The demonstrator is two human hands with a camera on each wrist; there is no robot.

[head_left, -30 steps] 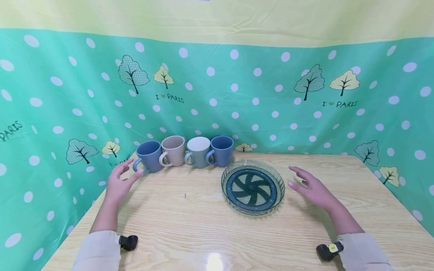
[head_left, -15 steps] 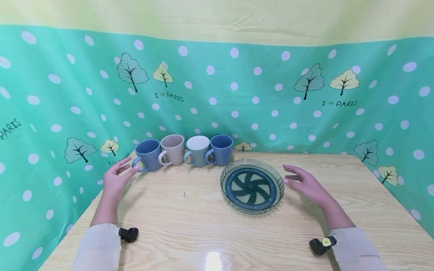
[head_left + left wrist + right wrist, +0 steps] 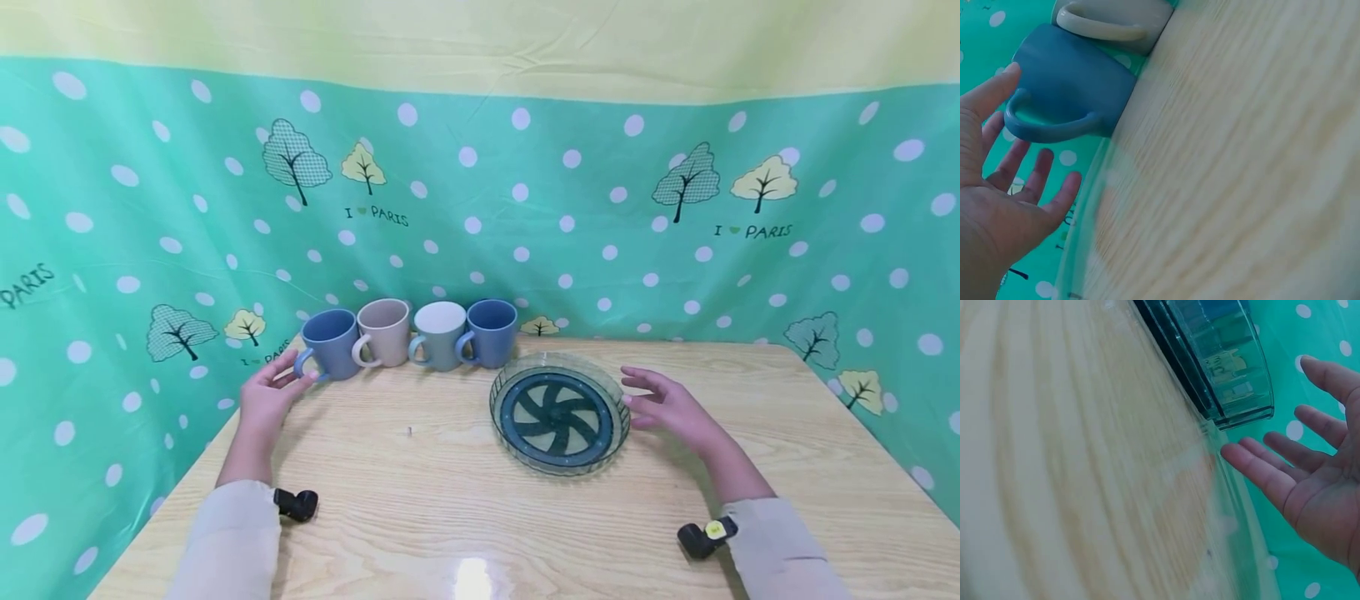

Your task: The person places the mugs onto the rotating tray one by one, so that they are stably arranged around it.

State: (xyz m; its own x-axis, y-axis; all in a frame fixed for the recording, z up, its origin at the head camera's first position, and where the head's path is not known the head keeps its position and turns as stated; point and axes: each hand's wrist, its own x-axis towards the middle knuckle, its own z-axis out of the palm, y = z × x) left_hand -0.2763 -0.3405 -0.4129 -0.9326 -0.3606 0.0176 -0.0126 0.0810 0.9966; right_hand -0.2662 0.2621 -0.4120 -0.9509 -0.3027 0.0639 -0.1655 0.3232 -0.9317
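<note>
My left hand [image 3: 264, 402] reaches to the handle of the leftmost blue mug [image 3: 332, 346], its fingers spread and relaxed. In the left wrist view the thumb and fingers lie on either side of that blue mug's handle [image 3: 1047, 132] without curling round it. On the other side, my right hand [image 3: 671, 410] is beside the right rim of a clear, round ribbed dish [image 3: 558, 462] with a dark pinwheel-patterned base. Its fingertips point at the dish wall, and the right wrist view shows the fingers apart and the palm holding nothing.
Right of the leftmost mug stand a pinkish-beige mug [image 3: 385, 335], a grey-green mug [image 3: 441, 342] with a white inside and another blue mug [image 3: 492, 335], in a row. A patterned green curtain [image 3: 480, 192] hangs behind the wooden table [image 3: 420, 517]. A tiny object [image 3: 409, 432] lies mid-table.
My right hand has moved left, up to the dish's rim. My left hand has shifted slightly near the blue mug's handle. The mugs and the dish stay in place.
</note>
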